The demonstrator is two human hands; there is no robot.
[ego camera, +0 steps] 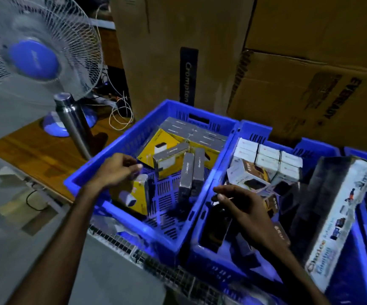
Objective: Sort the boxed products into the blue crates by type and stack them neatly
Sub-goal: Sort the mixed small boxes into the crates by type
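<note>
A worker's empty left hand (pixel 121 170), fingers loosely curled, hovers above a yellow box (pixel 134 194) at the left crate's (pixel 103 150) near-left corner, while the right hand (pixel 242 208) hangs relaxed and empty; the box is likely light, rigid cardboard, best pinched across its narrow sides.

- Two bare forearms enter from the near edge of the head view; no sleeve shows on either, up to the frame border
- left hand (pixel 117 170): bare; no glove, ring or bracelet visible; a pale fingernail shows at one fingertip; wrist bare, no watch or band
- right hand (pixel 242 205): bare; no glove, ring or strap visible; one pale thumbnail shows at the far-left tip; wrist bare
- Both forearms slim and unmarked; light is dim, edges slightly blurred; finer surface detail cannot be told
</note>
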